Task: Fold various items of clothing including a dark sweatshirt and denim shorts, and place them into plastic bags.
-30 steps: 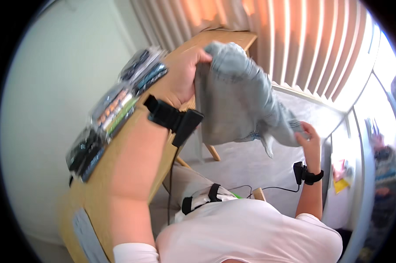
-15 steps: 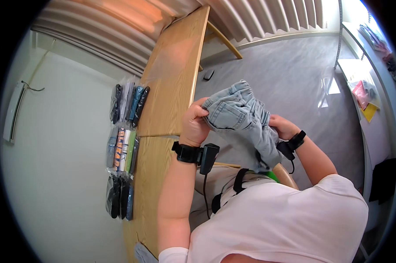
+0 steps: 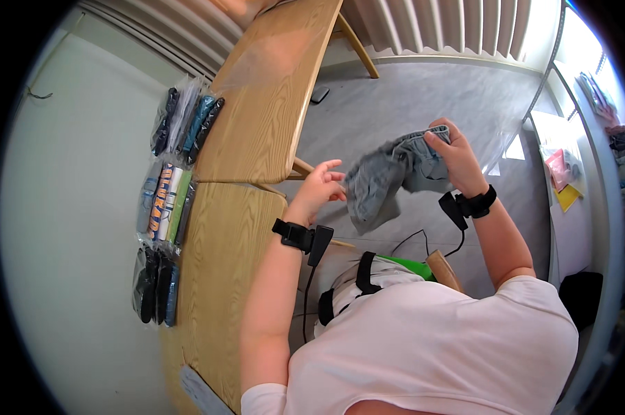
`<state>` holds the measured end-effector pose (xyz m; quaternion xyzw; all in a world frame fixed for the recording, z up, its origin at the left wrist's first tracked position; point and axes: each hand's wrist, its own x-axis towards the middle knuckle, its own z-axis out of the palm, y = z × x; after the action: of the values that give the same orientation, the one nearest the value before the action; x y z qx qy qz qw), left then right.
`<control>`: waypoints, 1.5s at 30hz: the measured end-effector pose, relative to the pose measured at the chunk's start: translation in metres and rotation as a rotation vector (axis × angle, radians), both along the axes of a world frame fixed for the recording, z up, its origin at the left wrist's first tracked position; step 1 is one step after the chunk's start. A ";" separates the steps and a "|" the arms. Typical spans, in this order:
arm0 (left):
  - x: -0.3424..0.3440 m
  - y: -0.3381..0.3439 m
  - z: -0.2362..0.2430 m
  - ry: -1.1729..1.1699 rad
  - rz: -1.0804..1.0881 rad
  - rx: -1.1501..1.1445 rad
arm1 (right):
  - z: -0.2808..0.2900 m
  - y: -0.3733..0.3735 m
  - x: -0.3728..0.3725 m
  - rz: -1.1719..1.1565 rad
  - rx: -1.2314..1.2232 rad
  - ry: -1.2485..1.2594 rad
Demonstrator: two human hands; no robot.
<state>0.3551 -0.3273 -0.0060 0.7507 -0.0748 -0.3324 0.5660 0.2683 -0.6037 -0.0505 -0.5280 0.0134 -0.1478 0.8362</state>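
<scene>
A small pair of light-blue denim jeans [image 3: 385, 180] hangs in the air before me, bunched and partly blurred. My right hand [image 3: 458, 155] pinches it at the upper right edge, thumb on the near side. Beside the cloth's left edge is my left hand [image 3: 321, 190], its fingers apart and holding nothing; whether a fingertip touches the denim I cannot tell. Each wrist wears a black strap with a small black device, and a cable runs from it.
Wooden tables [image 3: 236, 242] stand along my left. Clear bags of folded clothes [image 3: 167, 200] line their wall side, and a grey cloth [image 3: 203, 391] lies at the near end. White shelves [image 3: 565, 152] with pink and yellow packets are at right. A dark object [image 3: 319, 95] rests on the floor.
My left hand has let go of the jeans and opened. My right hand has risen with them, and the denim has swung round to hang from it.
</scene>
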 end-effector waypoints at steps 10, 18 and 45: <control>-0.026 0.006 -0.049 -0.504 -0.209 0.269 | 0.047 0.037 0.008 0.190 -0.196 0.013; -0.023 0.007 -0.057 -0.461 -0.072 -0.050 | 0.076 0.031 0.003 0.225 0.026 -0.119; 0.014 -0.003 0.032 -1.041 0.182 0.131 | 0.037 -0.021 0.032 0.124 -0.298 0.128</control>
<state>0.3694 -0.3304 0.0259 0.8536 -0.2594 0.1308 0.4324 0.3003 -0.6248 -0.0137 -0.6543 0.0118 -0.0623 0.7536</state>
